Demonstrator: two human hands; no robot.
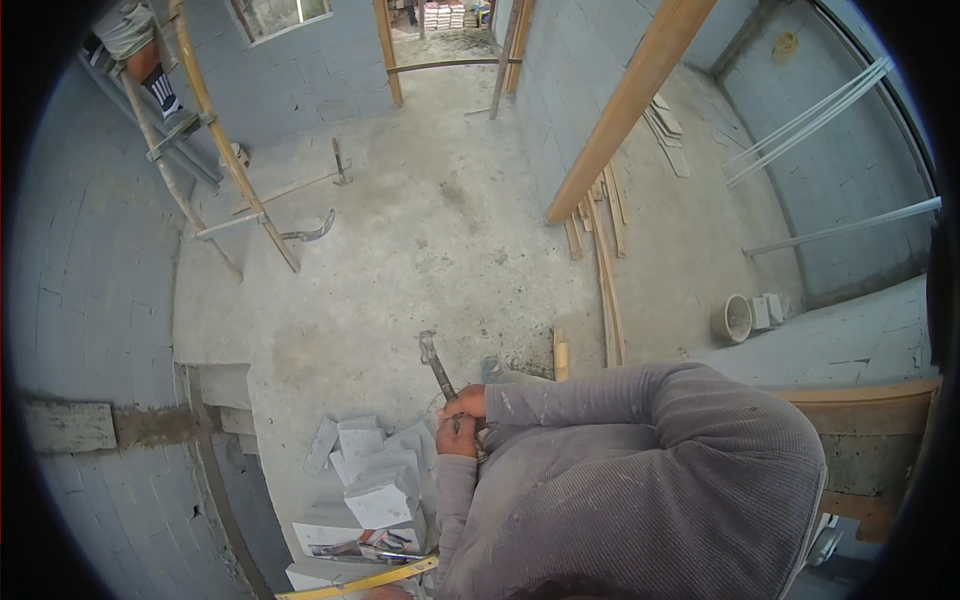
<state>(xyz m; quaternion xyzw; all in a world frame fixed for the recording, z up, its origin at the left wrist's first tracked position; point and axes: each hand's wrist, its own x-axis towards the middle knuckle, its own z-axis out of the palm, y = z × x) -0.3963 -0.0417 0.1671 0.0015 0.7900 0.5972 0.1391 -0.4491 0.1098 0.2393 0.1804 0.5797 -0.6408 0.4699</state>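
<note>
Left grip and right grip closed around a hammer, stacked sacks, any print too small to read

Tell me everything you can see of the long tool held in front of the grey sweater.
The tool looks like a hammer: a straight, dark handle topped by a wider, paler grey head, perhaps metal. It slants up and left in the picture, head end farthest out, seen against the concrete floor. The right-hand grip wraps the handle; the left-hand grip sits by its lower end, where the contact is too hidden to tell.
</note>
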